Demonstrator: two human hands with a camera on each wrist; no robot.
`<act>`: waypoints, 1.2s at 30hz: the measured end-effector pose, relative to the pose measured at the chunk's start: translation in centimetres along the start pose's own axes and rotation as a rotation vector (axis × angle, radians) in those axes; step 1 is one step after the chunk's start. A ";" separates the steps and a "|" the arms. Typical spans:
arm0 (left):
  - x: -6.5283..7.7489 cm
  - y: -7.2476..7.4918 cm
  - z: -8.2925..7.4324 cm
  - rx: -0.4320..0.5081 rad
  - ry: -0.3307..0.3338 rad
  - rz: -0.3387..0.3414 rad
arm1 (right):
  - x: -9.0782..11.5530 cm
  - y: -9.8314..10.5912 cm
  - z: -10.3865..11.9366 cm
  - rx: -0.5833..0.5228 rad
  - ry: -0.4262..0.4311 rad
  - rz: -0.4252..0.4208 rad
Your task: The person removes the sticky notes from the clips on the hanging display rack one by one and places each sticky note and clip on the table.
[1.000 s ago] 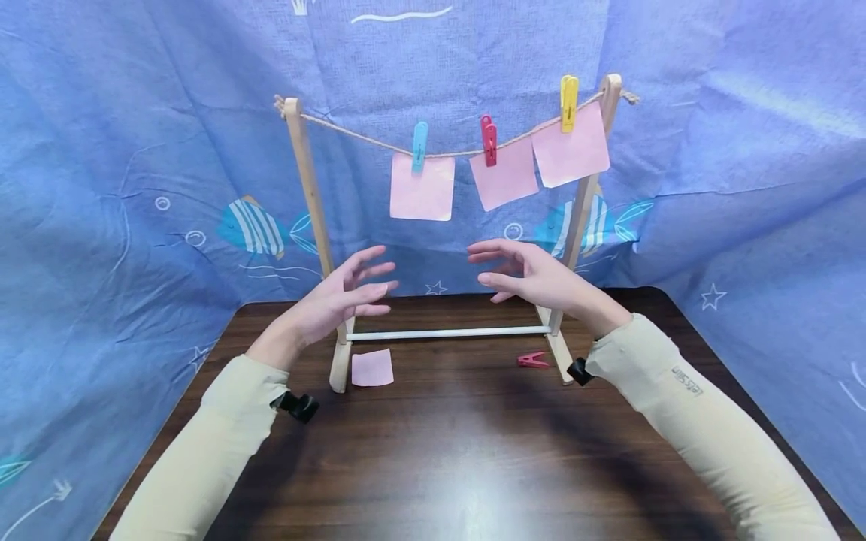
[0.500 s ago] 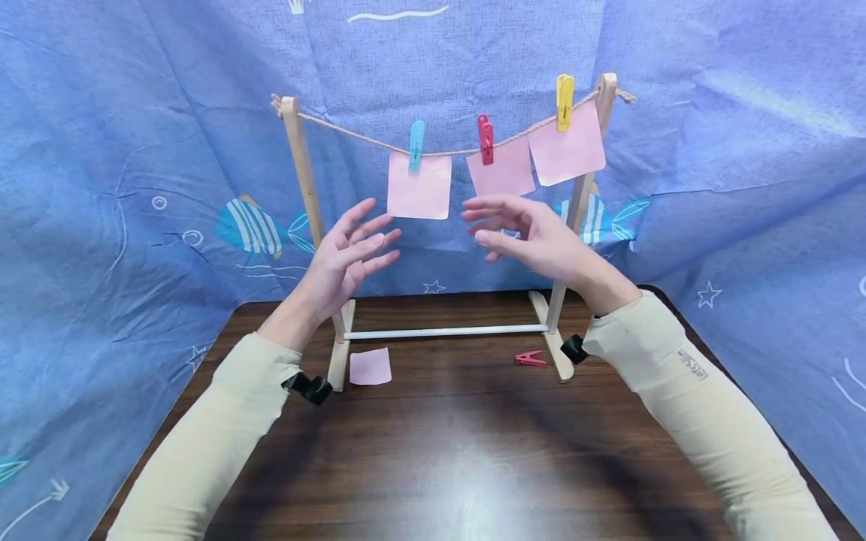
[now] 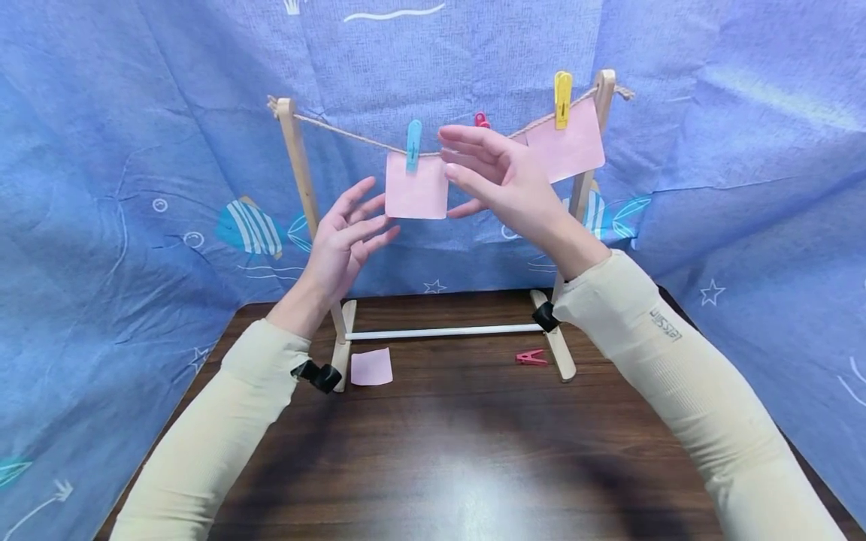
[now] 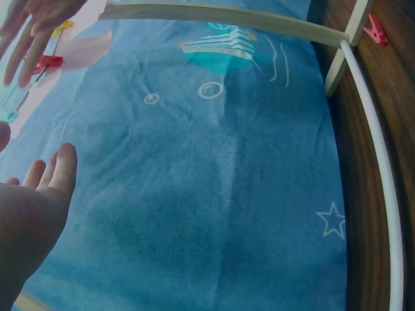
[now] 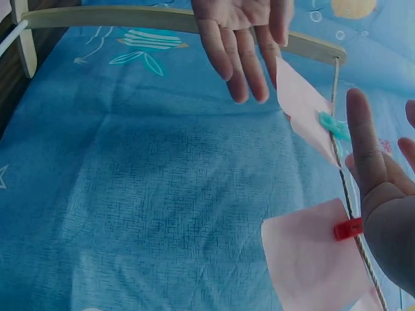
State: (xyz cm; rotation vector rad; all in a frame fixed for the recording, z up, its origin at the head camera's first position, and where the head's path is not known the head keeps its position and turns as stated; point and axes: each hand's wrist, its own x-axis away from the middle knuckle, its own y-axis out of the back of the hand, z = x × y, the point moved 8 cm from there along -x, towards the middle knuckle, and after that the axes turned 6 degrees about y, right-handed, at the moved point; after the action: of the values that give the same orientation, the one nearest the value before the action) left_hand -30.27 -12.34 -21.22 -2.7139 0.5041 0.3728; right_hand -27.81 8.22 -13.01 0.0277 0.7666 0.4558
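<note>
Three pink paper squares hang from a sagging string. A blue clothespin [image 3: 413, 146] clips the left paper square [image 3: 416, 197], and a yellow clothespin [image 3: 563, 101] clips the right paper square [image 3: 571, 146]. A red clothespin [image 5: 348, 229] grips the middle paper square [image 5: 314, 253], largely hidden behind my right hand in the head view. My left hand [image 3: 341, 240], fingers spread and holding nothing, is by the left square's lower left edge; contact cannot be told. Loosely bent and holding nothing, my right hand [image 3: 504, 176] is in front of the middle square, right of the blue clothespin.
The string [image 3: 352, 135] runs between two wooden posts [image 3: 298, 161] joined low down by a white rod [image 3: 446, 331]. On the dark table [image 3: 433, 436] lie a loose pink paper square [image 3: 371, 367] at left and a red clothespin [image 3: 531, 358] at right. A blue cloth hangs behind.
Both hands have risen from below the hanging papers. The right hand has moved up and left, now covering most of the middle square. The papers and clothespins stay in place.
</note>
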 end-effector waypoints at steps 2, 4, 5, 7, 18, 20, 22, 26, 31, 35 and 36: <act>-0.1 -0.2 0.0 -0.005 -0.005 0.000 | -0.5 -0.2 0.0 -0.006 -0.014 -0.006; -0.1 -0.4 -0.1 -0.010 -0.011 -0.001 | -0.9 -0.2 -0.1 -0.021 -0.028 -0.021; -0.2 -0.5 -0.2 -0.009 -0.014 -0.003 | -1.2 -0.2 -0.1 -0.032 -0.034 -0.031; -0.2 -0.6 -0.4 -0.007 -0.021 -0.012 | -1.7 -0.2 0.0 -0.052 -0.041 -0.057; -0.6 -1.1 -0.7 0.003 -0.026 -0.046 | -3.8 -0.5 -0.2 0.021 -0.144 -0.054; -0.6 -1.2 -0.8 0.006 -0.028 -0.049 | -4.0 -0.6 -0.3 0.047 -0.167 -0.041; -0.5 -1.2 -0.8 -0.011 -0.032 -0.058 | -4.1 -0.7 -0.3 0.068 -0.187 -0.026; -0.4 -1.1 -0.8 -0.032 -0.030 -0.068 | -4.2 -0.9 -0.4 0.079 -0.214 -0.016; -0.4 -1.0 -0.6 -0.032 -0.021 -0.069 | -4.3 -0.7 -0.2 0.042 -0.219 -0.064; -0.3 -1.0 -0.5 -0.020 -0.015 -0.069 | -4.3 -0.8 -0.2 0.011 -0.212 -0.079; -0.3 -1.0 -0.5 -0.023 -0.014 -0.070 | -4.3 -0.9 -0.2 0.004 -0.214 -0.079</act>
State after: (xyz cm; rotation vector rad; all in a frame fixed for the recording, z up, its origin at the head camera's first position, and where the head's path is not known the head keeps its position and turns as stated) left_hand -30.08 -11.61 -20.39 -2.7408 0.4017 0.3804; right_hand -30.30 5.67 -10.48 0.0493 0.5564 0.3694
